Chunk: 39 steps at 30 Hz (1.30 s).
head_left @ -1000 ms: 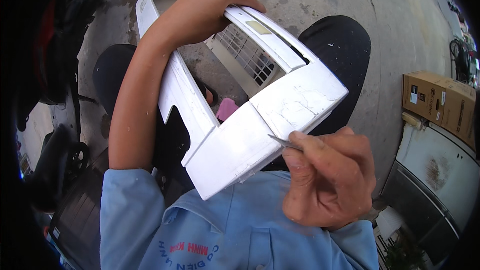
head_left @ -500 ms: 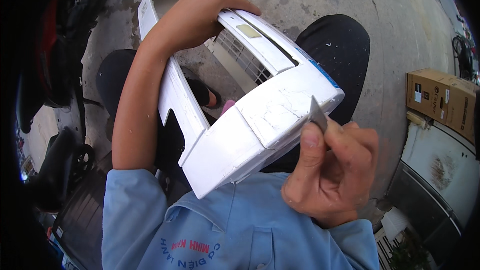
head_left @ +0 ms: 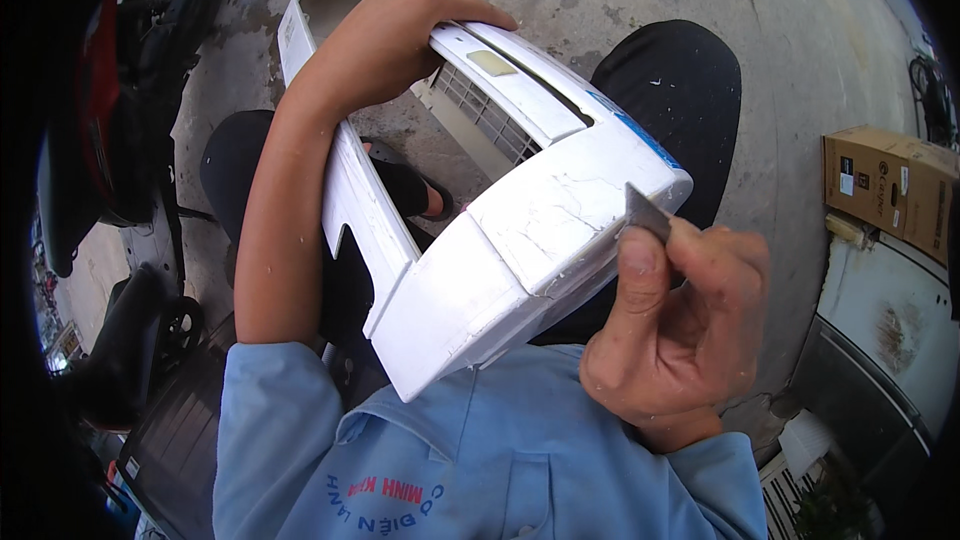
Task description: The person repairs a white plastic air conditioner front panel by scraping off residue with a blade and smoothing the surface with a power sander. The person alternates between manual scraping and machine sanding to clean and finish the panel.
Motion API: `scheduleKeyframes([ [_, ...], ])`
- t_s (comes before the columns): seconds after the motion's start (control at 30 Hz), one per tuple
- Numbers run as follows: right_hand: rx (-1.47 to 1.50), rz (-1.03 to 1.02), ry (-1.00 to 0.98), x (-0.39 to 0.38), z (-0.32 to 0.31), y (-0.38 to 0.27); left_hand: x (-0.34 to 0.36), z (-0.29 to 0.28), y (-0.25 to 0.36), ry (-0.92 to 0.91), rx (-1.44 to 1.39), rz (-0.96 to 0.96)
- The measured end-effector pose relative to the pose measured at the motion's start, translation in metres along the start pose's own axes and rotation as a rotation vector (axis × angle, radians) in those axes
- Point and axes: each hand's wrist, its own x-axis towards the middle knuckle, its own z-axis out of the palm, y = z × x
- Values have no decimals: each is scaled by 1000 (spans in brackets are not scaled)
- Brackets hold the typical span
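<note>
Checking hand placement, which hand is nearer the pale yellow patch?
Left. The left hand holds the white casing beside the yellow patch; the right hand is farther, by the casing's near end.

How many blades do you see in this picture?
1: the thin grey blade, pinched in the grip of the right hand, near the white casing's right end. Others may be hidden.

Not seeing casing [head_left: 555,225] under left hand [head_left: 405,35], nor base of blade [head_left: 646,212] inside right hand [head_left: 690,325]; losing motorbike [head_left: 105,140] at left edge.
</note>
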Motion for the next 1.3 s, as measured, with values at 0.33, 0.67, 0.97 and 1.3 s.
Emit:
scheduleKeyframes([
  [0.33, -51, -138, -13, -8, 3, -3, 1, 1, -1, 15, -28, -16],
  [0.67, -8, -39, -76, -1, -4, 0, 1, 5, -5, 28, 1, -12],
  [0.97, -58, -141, -45, -9, 2, -2, 2, 2, 1, 8, -2, -7],
  [1.3, 49, 49, 20, -6, 3, -1, 4, -8, 9, -29, -39, -33],
])
